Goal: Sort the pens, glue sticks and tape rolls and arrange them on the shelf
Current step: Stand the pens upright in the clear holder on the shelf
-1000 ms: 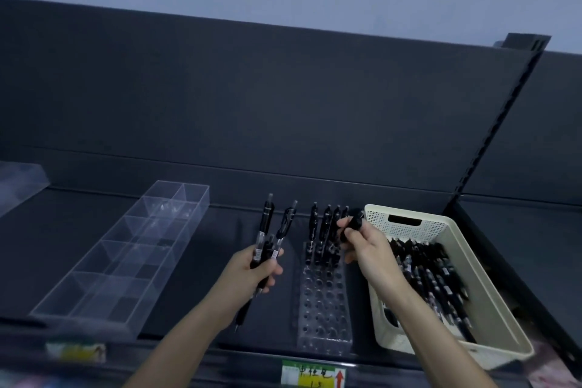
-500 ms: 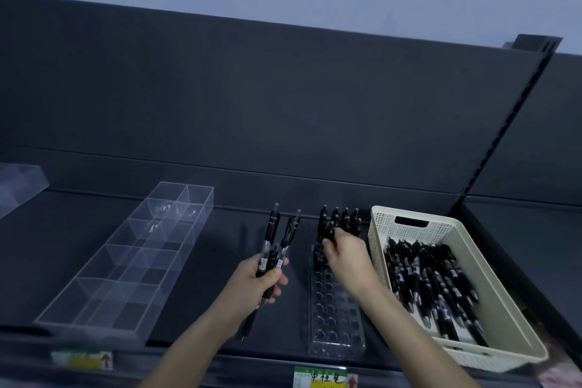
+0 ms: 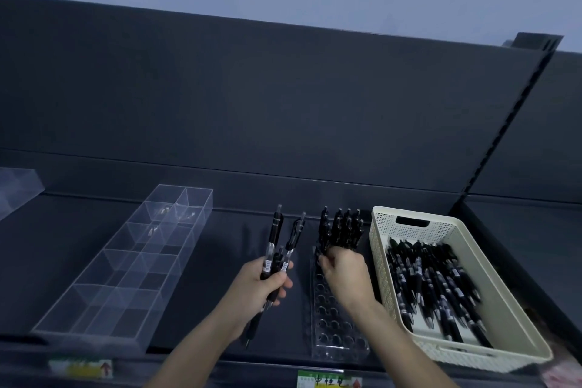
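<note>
My left hand (image 3: 263,288) grips a small bunch of black pens (image 3: 277,249), tips down and clickers pointing up and away. To its right stands a clear pen rack (image 3: 337,334) with rows of round holes, and several black pens (image 3: 341,228) stand upright in its far rows. My right hand (image 3: 345,271) is over the rack's far end, fingers curled down at the base of a standing pen there. A cream perforated basket (image 3: 382,264) on the right holds many more black pens (image 3: 437,287).
A long clear divided organiser (image 3: 126,264) lies on the dark shelf (image 3: 236,246) to the left. Another clear box's corner (image 3: 17,189) shows at the far left. Price labels (image 3: 327,381) line the shelf's front edge. A dark back panel rises behind.
My right hand has moved left from the basket's corner to the rack's left side and lowered a pen among the standing ones. My left hand stays put with its pens.
</note>
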A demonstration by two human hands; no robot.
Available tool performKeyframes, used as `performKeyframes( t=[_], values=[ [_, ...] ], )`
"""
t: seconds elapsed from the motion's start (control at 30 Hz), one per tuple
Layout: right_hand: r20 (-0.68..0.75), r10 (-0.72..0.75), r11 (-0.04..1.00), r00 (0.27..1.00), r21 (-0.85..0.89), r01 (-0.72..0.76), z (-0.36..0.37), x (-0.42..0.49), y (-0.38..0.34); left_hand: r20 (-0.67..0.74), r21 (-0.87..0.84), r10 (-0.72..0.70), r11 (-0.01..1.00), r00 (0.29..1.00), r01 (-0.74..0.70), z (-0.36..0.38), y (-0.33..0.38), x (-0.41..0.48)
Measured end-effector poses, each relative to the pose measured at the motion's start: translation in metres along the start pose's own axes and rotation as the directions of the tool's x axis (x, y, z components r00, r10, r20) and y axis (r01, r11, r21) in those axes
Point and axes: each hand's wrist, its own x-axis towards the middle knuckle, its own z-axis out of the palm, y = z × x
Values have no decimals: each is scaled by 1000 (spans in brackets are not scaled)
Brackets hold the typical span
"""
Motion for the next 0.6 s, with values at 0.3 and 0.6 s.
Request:
performKeyframes(
  t=[0.3, 0.6],
  values=[
    [-73, -64, 942, 995, 325, 84, -28, -21, -9, 11, -47, -4, 999, 1000, 5, 12, 6, 2],
    [21, -21, 756, 1000, 655, 2, -37, -27, -15, 49, -90, -6, 996, 999, 10, 34, 10, 4]
  ],
)
